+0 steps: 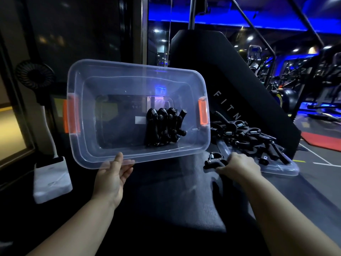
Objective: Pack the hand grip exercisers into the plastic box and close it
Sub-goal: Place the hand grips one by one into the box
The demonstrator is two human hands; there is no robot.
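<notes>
The right hand (238, 167) has its fingers curled round an exerciser (214, 161) beside the lid (284, 169). The box (88, 148) lies to its left, rim pinched by the left hand (112, 176).

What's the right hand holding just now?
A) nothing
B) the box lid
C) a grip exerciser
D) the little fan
C: the right hand curls round a grip exerciser lying near the lid; the left hand holds the box by its rim.
</notes>
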